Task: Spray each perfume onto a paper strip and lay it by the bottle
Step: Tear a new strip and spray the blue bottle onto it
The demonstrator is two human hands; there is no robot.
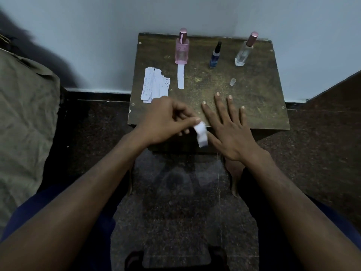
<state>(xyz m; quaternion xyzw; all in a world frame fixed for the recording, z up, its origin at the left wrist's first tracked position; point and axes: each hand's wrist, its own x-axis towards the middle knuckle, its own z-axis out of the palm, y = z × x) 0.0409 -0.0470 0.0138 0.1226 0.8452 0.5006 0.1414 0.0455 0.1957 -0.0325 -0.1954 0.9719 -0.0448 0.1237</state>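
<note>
Three bottles stand at the back of a small wooden table [259,94]: a pink perfume bottle [182,49], a small blue bottle [214,55] with its black nozzle bare, and a clear bottle [244,50] with a pink cap. One paper strip [180,76] lies flat in front of the pink bottle. A pile of loose strips [155,85] sits at the table's left edge. My left hand [166,120] pinches a white paper strip [201,133] over the front edge. My right hand [232,126] is flat on the table, fingers spread, beside that strip.
A small clear cap [232,82] lies on the table in front of the blue and clear bottles. A grey wall rises right behind the table. A cloth-covered surface [25,114] is at the left. Dark speckled floor surrounds the table.
</note>
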